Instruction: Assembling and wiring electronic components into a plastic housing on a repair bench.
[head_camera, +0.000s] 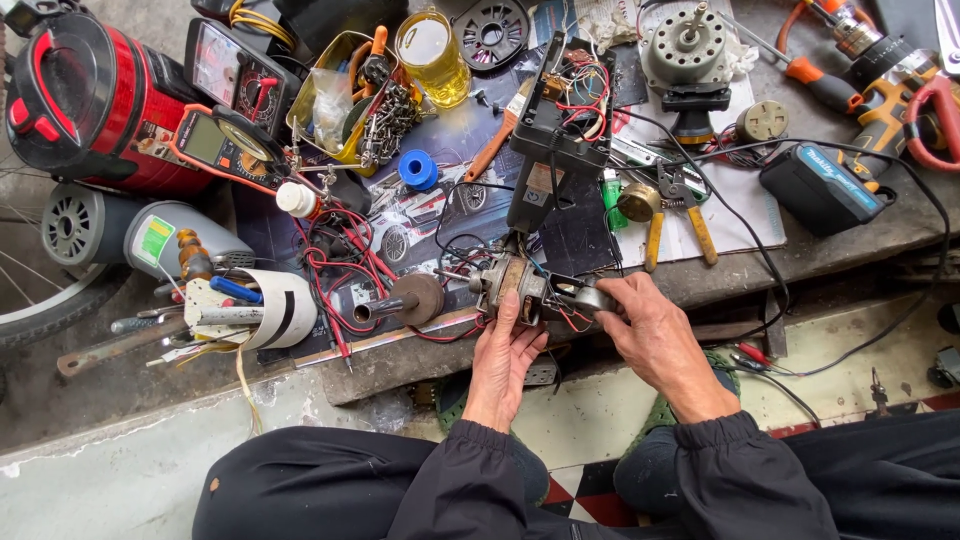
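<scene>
The left hand (503, 355) cups a small electric motor (512, 284) from below, its fingers (509, 310) curled up around the motor's metal body and pressed against it. The right hand (655, 335) approaches from the right side, its fingers (607, 292) closed in a pinch on the grey part at the motor's right end, among thin red wires. The motor is held at the front edge of the worktop (720, 275), just in front of the person's knees, with a dark circuit board (556, 150) bearing red and white wiring directly behind it. A metal shaft with a round disc (405, 301) lies just left of the motor, resting on tangled red leads (335, 265). To the right of the board, yellow-handled pliers (672, 215) lie on a sheet of paper, and a dark blue battery pack (822, 185) sits further right, well apart from the hands. Behind the pliers stands a grey fan motor (687, 50) with its spindle upward. On the left side of the worktop are an orange-cased multimeter (215, 142), a blue spool (418, 170), a jar of yellow liquid (433, 55) and a tray of screws and small parts (360, 100). A white cup holding tools (270, 308) lies on its side at the left front, near a red and black appliance (90, 95).
</scene>
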